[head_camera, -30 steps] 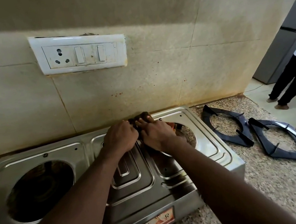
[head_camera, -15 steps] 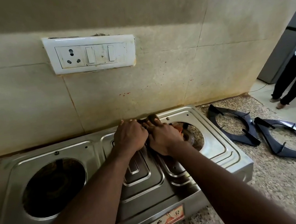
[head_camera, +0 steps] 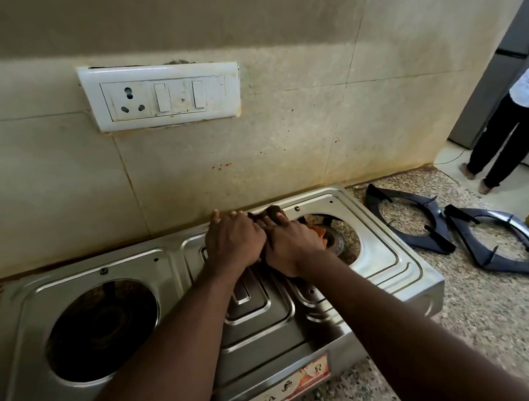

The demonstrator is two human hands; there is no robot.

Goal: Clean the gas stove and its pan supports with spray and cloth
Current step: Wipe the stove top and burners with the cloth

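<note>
While gripping the cloth (head_camera: 270, 214), both hands crowd the stove (head_camera: 402, 268) rear edge.

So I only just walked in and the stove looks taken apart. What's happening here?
A person is cleaning the steel gas stove. Both hands, left hand and right hand, press a dark cloth onto its back edge, between the burner openings. The two pan supports are off, lying on the granite counter to the right.

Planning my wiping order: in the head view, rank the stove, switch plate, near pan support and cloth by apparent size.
1. Stove, by far the largest.
2. Switch plate and near pan support: look about alike, and the differing camera distance makes it unsure.
3. Cloth: smallest, though the hands hide most of it.
</note>
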